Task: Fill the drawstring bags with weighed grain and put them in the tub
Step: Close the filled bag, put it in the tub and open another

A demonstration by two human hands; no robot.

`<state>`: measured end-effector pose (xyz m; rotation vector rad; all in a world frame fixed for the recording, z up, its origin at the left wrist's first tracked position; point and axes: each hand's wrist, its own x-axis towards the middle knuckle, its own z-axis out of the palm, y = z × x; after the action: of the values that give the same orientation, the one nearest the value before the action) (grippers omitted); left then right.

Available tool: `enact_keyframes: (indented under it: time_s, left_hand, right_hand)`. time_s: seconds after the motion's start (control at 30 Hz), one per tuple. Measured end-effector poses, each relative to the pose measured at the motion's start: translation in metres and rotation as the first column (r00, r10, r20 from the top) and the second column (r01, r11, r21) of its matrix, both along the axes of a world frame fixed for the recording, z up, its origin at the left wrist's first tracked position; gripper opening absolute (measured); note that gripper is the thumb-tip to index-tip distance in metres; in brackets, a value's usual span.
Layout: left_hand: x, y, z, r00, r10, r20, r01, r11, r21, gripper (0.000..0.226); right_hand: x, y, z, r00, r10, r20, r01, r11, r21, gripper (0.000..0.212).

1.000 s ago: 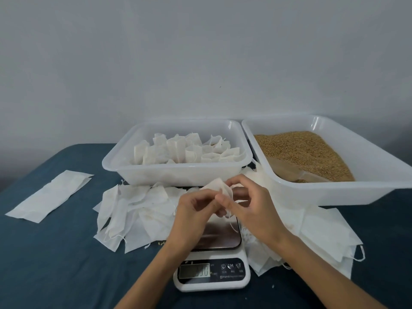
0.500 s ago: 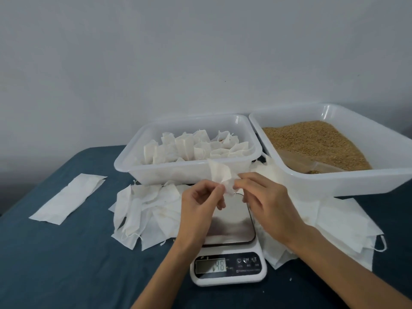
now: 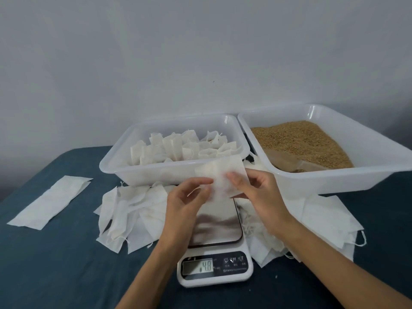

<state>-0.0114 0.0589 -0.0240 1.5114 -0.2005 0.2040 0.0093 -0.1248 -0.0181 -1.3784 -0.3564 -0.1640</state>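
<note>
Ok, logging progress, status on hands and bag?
Left hand and right hand pinch one empty bag above scale. Nothing blocking.

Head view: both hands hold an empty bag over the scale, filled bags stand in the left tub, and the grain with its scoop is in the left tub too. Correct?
Not quite. The head view shows the grain and scoop in the right tub. The rest holds: left hand and right hand hold the bag above the scale, and filled bags stand in the left tub.
</note>
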Motion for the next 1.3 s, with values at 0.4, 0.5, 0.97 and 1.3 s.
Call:
enact_keyframes:
  time_s: [0.4,0.5,0.97,1.3]
  left_hand:
    - [0.001,-0.004,-0.007,0.968,0.165,0.191,-0.193,0.972,0.137,0.043]
    - [0.003,-0.001,-0.006,0.963,0.201,0.177,-0.221,0.97,0.102,0.042]
    - [0.004,0.002,-0.003,0.966,0.24,0.094,-0.242,0.97,0.011,0.038]
    - [0.007,0.004,-0.004,0.965,0.259,-0.025,-0.26,0.965,-0.035,0.027]
  right_hand:
    - [-0.002,0.001,-0.001,0.98,-0.144,0.139,0.174,0.956,-0.234,0.012]
    - [-0.002,0.001,-0.002,0.97,-0.194,0.144,0.225,0.943,-0.245,0.016]
    - [-0.001,-0.001,-0.005,0.998,-0.005,0.06,0.021,0.965,-0.26,0.016]
    - [-0.008,0.002,-0.002,0.98,-0.039,0.193,0.114,0.911,-0.396,0.044]
